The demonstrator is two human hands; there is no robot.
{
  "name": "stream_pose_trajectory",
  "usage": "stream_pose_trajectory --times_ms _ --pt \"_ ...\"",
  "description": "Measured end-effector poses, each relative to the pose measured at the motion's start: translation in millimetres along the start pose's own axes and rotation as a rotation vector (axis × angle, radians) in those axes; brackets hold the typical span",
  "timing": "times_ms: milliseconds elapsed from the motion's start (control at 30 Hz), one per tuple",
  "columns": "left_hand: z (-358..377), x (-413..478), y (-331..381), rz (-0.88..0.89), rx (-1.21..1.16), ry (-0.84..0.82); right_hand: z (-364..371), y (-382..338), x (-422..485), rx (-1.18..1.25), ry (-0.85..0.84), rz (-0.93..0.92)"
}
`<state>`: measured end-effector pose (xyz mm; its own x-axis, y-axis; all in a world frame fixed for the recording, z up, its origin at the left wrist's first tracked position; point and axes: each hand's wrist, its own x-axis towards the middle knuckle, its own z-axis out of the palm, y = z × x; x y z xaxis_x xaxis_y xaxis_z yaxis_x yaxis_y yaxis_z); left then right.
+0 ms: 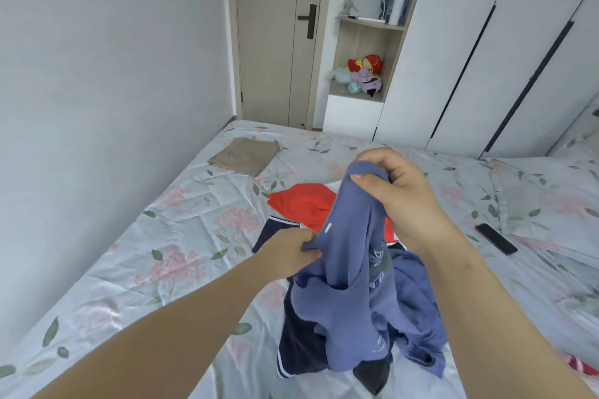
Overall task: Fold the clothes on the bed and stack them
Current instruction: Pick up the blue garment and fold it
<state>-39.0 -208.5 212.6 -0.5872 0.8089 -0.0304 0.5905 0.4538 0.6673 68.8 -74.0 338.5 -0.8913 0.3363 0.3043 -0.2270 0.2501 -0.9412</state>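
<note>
A blue-violet garment (353, 272) with pale embroidery hangs bunched above the bed (181, 236), gripped at two points by a person's bare hands. The right hand (398, 191) is clenched around the top of the cloth, thumb pressed over a fold at its highest point; the left hand (291, 251), lower and to the left, pinches an edge of the same garment between thumb and fingers. The fabric drapes down from both grips, and its lower part trails onto a dark navy garment with white stripes (301, 353) lying crumpled on the floral sheet. Just behind the held cloth lies a red-orange garment (301, 204), partly hidden by it. Farther off, near the bed's far left corner, a folded tan garment (244, 155) rests flat and well apart from the pile. A black phone (496, 239) lies on the sheet to the right, beside a floral pillow (551, 201).
</note>
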Motion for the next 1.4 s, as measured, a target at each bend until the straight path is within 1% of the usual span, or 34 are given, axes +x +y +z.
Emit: stream_pose_trajectory --times_ms 67,167,267,367,400,467,533,600,667,800,867,933,1033,1100,1167,1233,1333,1400 --pt "-12.2 -20.8 -25.4 -0.111 0.084 0.054 17.3 -4.6 -4.4 0.007 0.123 0.0" --pt "-40.9 -49.9 -55.5 -0.252 0.176 0.172 34.6 -7.2 -12.4 -0.065 0.278 0.005" --pt "-73.8 -72.7 -78.3 -0.323 0.199 0.223 44.9 -5.7 -20.6 -0.193 0.35 0.035" --pt "-108.4 -91.5 -90.9 -0.374 0.162 0.311 50.5 -2.1 -28.6 -0.376 0.388 0.054" --pt "-118.5 -97.0 -91.5 -0.393 0.114 0.336 51.1 -0.5 -31.1 -0.45 0.387 0.06" --pt "-135.3 -108.2 -88.4 -0.415 -0.074 0.371 50.9 2.1 -36.1 -0.583 0.376 0.074" --pt "-149.2 -122.6 -79.7 -0.421 -0.299 0.377 49.3 4.8 -41.0 -0.656 0.394 0.095" --pt "-163.2 -140.0 -70.4 -0.416 -0.446 0.384 48.0 5.9 -46.4 -0.686 0.412 0.135" --pt "-175.8 -157.7 -63.2 -0.409 -0.557 0.412 48.1 3.7 -49.4 -0.624 0.387 0.202" --pt "-190.7 -189.2 -45.6 -0.356 -0.835 0.501 59.2 -15.6 -59.2 -0.168 0.212 0.238" --pt "-195.2 -201.2 -33.6 -0.311 -0.93 0.566 64.5 -25.3 -63.8 -0.038 0.148 0.242" --pt "-199.5 -211.7 -22.1 -0.259 -0.952 0.656 67.7 -35.5 -67.3 0.083 0.1 0.256" --pt "-207.7 -226.0 -5.2 -0.168 -0.869 0.799 67.9 -55.5 -68.8 0.27 0.034 0.244" --pt "-213.2 -232.8 4.3 -0.124 -0.822 0.862 66.3 -67.0 -68.5 0.35 -0.012 0.216" --pt "-217.0 -236.9 9.2 -0.123 -0.789 0.886 65.2 -74.5 -67.8 0.385 -0.062 0.223" --pt "-216.9 -237.9 6.5 -0.186 -0.725 0.893 67.5 -73.7 -66.1 0.364 -0.09 0.282" --pt "-208.5 -234.7 -11.2 -0.35 -0.596 0.875 73.0 -56.3 -62.5 0.221 -0.114 0.397" --pt "-196.5 -231.1 -30.2 -0.449 -0.569 0.836 76.9 -37.3 -61.3 0.099 -0.164 0.445"
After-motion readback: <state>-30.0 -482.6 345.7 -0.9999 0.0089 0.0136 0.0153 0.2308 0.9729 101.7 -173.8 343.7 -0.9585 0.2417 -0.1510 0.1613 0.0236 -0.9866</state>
